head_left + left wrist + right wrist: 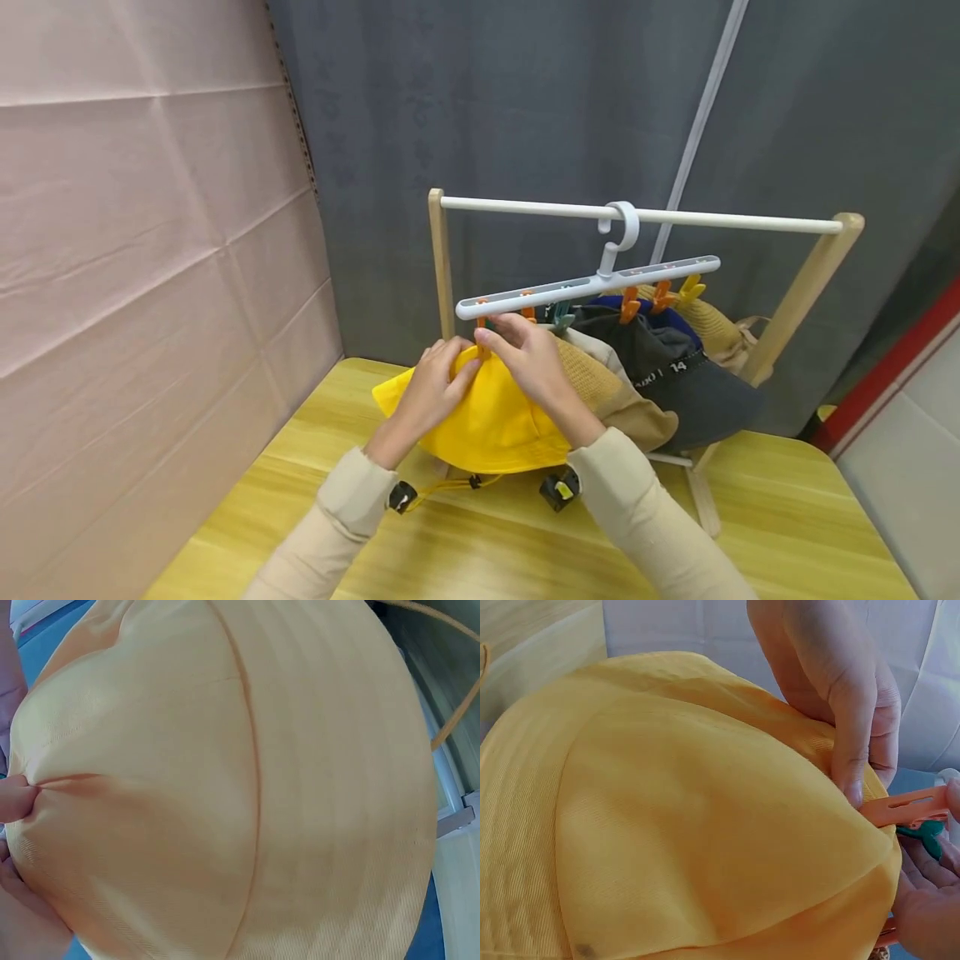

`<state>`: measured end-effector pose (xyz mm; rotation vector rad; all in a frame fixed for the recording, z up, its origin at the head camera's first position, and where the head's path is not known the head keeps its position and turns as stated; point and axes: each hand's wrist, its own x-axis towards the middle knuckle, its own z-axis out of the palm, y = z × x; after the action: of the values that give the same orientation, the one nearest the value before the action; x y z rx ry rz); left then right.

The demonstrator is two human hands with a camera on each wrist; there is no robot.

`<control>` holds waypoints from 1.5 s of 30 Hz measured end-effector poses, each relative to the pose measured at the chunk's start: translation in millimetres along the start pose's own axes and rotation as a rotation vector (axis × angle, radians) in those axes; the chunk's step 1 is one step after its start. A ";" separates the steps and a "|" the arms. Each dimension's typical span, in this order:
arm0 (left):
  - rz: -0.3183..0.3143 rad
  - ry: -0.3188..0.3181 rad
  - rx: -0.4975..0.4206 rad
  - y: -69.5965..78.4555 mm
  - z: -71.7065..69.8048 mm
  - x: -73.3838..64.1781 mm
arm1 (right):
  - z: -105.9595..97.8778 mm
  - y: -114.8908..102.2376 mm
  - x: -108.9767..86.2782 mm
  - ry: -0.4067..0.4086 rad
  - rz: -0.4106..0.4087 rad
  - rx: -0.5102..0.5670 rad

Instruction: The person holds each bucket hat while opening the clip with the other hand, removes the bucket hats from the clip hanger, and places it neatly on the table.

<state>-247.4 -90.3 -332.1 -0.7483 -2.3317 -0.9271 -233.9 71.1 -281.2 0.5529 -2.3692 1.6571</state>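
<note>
A yellow bucket hat (pixel 487 417) hangs beneath the left end of a pale blue clip hanger (pixel 555 293). With thumb and fingers my left hand (pixel 437 385) pinches the top of its crown, which puckers there in the left wrist view. My right hand (pixel 528 357) holds an orange clip (pixel 907 806) under the hanger's end. The tip of that clip meets the yellow crown in the right wrist view. A green clip (pixel 924 835) shows just beside it, near the right fingers. The brim spreads down toward me with a yellow cord (pixel 450 483) below.
A white rod (pixel 525 207) on a wooden stand (pixel 806 292) carries the hanger. Right of the yellow hat hang a tan woven hat (pixel 600 375), a dark cap (pixel 697 392) and a straw hat (pixel 716 325). A pinkish cloth wall (pixel 150 250) borders the wooden table (pixel 300 467).
</note>
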 end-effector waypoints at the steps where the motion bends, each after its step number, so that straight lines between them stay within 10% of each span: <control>1: -0.004 -0.001 -0.006 0.7 -0.2 0.3 | -0.5 -0.4 -0.2 0.007 0.000 0.003; 45: -0.027 0.001 0.009 -8.5 5.5 -9.5 | 8.7 8.8 9.9 0.195 -0.053 0.139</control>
<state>-247.6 -94.3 -345.4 -0.7141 -2.3494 -0.9281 -246.1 63.8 -288.2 0.4508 -2.0979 1.7740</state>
